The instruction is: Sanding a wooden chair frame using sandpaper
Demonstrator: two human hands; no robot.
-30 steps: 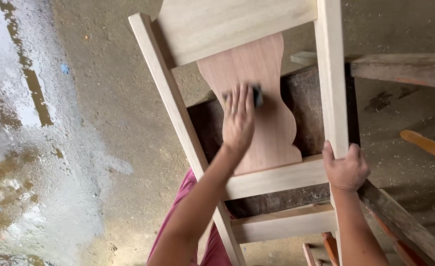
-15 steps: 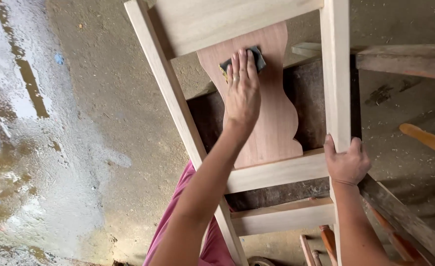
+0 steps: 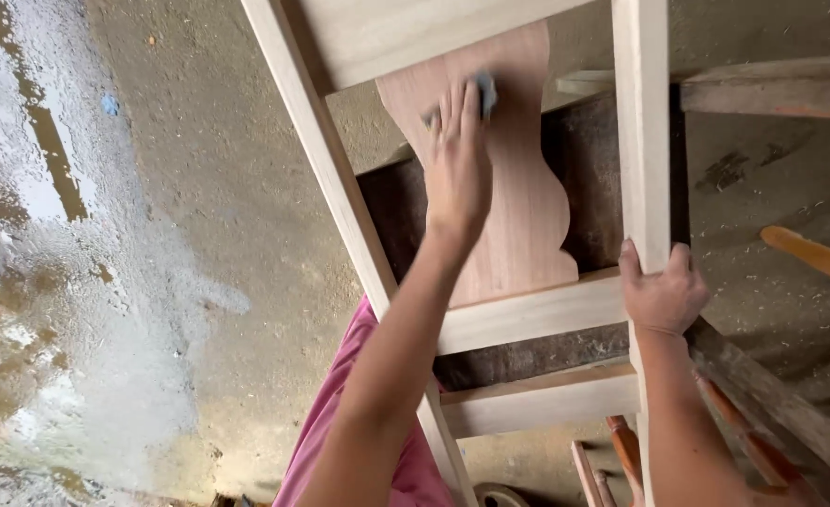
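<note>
A person's left hand (image 3: 459, 164) pressed flat, fingers extended, on a small blue-grey sanding pad (image 3: 484, 94) against the reddish curved splat (image 3: 514, 202) of an unfinished wooden chair back (image 3: 359, 38). The pad lay near the far end of the splat, just under the broad pale top rail, mostly covered by the fingertips. The right hand (image 3: 664, 291) had its grip closed around the chair's right upright (image 3: 642, 141), just where the lower cross rail (image 3: 528, 314) met it. A second rail (image 3: 537, 399) ran nearer the person, above a pink garment (image 3: 340, 422). The frame stood over a dusty concrete floor (image 3: 227, 207), wet and pale at left. At right lay rough timber (image 3: 772, 94) and an orange-brown turned handle (image 3: 809, 253).
</note>
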